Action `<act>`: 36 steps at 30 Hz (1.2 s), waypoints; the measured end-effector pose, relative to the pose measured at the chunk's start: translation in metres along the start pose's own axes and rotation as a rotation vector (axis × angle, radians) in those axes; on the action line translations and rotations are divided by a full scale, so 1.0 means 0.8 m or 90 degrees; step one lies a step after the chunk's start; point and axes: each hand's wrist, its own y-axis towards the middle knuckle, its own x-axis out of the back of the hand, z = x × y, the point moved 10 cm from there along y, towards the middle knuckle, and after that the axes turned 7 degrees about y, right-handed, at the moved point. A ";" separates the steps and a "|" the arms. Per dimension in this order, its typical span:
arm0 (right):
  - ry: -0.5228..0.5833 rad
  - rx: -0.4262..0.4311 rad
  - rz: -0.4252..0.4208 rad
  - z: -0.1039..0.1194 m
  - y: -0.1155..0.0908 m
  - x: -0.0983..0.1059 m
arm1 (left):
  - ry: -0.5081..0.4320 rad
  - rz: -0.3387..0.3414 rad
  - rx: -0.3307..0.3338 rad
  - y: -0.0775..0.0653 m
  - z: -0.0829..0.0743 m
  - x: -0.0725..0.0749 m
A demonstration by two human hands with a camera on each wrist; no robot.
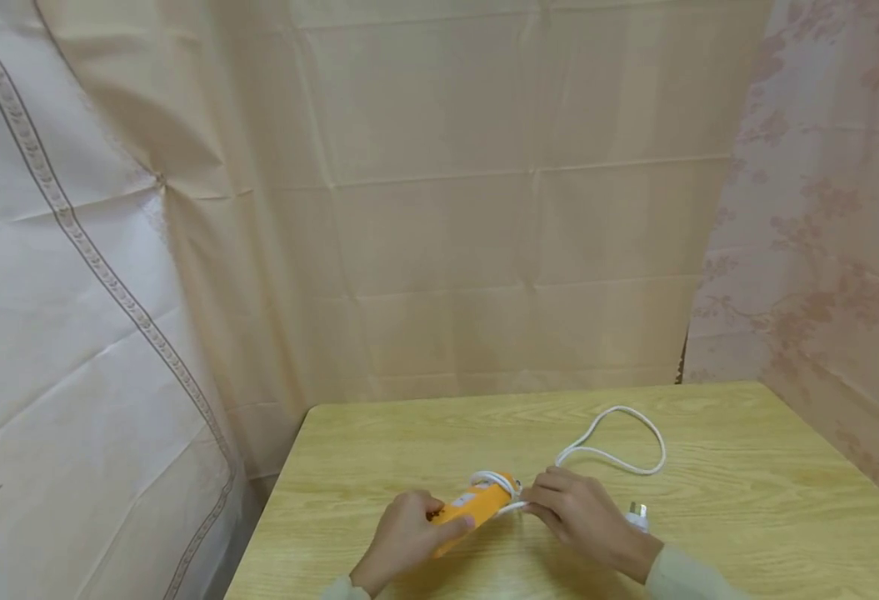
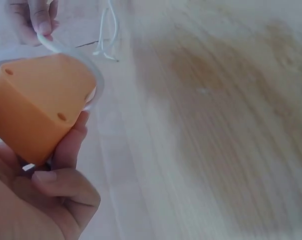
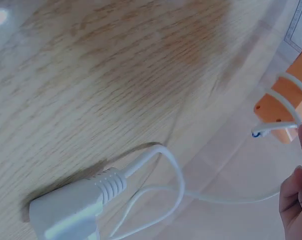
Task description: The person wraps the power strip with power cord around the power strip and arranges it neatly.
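An orange power strip [image 1: 487, 502] is held up over the table, tilted, with its near end gripped in my left hand [image 1: 407, 531]. White cord [image 3: 286, 102] is wound around its far end. Close beside that end, my right hand [image 1: 580, 510] pinches the cord between thumb and fingers. The left wrist view shows the strip's orange end face [image 2: 43, 90] with small holes at its corners. From the right hand, the rest of the cord trails out in a loop over the table. A white plug [image 3: 65, 207] lies near the right wrist, its prongs visible in the head view.
The wood-grain table [image 1: 739, 467] spreads out around both hands. Behind it hangs a beige curtain [image 1: 424, 233]. A white cloth [image 1: 87, 333] hangs at the left, and a floral curtain [image 1: 836, 250] at the right.
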 end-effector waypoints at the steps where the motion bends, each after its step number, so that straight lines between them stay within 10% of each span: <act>1: 0.002 0.004 -0.005 0.000 0.001 0.001 | -0.003 0.008 -0.004 0.000 -0.001 0.000; 16: 0.050 0.035 -0.022 0.004 0.008 0.011 | -0.107 0.149 -0.017 -0.006 -0.015 -0.018; 36: 0.126 0.117 -0.020 0.011 0.016 0.017 | -0.163 0.257 -0.147 -0.008 -0.026 -0.034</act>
